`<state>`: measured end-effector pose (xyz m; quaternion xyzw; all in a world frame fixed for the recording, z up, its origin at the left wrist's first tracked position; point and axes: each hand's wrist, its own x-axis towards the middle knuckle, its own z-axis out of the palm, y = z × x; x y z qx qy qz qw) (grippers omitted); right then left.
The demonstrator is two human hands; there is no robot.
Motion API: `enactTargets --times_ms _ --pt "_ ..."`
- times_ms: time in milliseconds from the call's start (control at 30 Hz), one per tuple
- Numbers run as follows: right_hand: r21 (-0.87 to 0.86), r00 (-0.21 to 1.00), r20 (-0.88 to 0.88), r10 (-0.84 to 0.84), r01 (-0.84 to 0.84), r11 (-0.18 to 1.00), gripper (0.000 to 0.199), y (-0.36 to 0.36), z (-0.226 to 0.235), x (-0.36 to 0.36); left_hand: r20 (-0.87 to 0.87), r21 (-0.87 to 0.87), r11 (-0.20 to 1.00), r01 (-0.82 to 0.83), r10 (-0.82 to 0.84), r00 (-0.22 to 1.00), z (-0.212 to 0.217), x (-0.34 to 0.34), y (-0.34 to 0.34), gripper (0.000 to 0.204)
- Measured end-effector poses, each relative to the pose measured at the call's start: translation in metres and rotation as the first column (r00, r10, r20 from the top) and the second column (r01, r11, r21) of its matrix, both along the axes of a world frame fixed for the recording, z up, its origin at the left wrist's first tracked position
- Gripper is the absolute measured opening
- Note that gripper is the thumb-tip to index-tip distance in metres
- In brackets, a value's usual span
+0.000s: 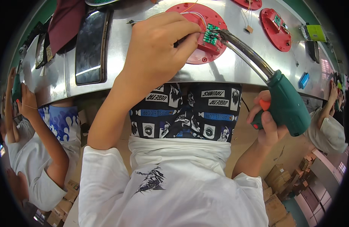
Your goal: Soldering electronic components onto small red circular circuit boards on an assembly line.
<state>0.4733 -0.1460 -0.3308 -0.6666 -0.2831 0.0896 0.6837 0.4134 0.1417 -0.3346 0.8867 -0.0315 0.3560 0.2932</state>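
My left hand [155, 47] is closed in a pinch over a round red plastic housing [216, 18]. Between thumb and forefinger a thin wire runs to the small green circuit board [210, 39] fixed in that housing. White and orange wires [195, 13] arc behind the fingers. My right hand [271, 130] grips a green soldering gun [290, 104] with an orange trigger. Its long metal barrel reaches up and left, with the tip at the board's right edge, close to my left fingertips. Whether the tip touches the board, I cannot tell.
A dark phone-like slab [90, 47] lies left on the metal table [119, 56]. Another red housing with a board [276, 28] lies to the right, near a blue piece [304, 80] and a yellow-green packet [316, 33]. Co-workers sit on both sides; cardboard boxes [278, 178] stand behind.
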Motion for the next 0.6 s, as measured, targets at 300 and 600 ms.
enactTargets --times_ms 300,600 --pt "0.032 0.999 -0.037 -0.012 0.013 0.999 0.054 0.001 0.005 -0.001 0.001 -0.002 1.000 0.006 -0.006 1.000 0.002 -0.001 -0.001 0.010" --pt "0.060 0.998 -0.014 0.060 -0.059 0.996 0.060 -0.005 -0.002 -0.002 0.196 0.106 0.989 -0.105 0.083 0.977 0.012 -0.009 -0.003 0.021"
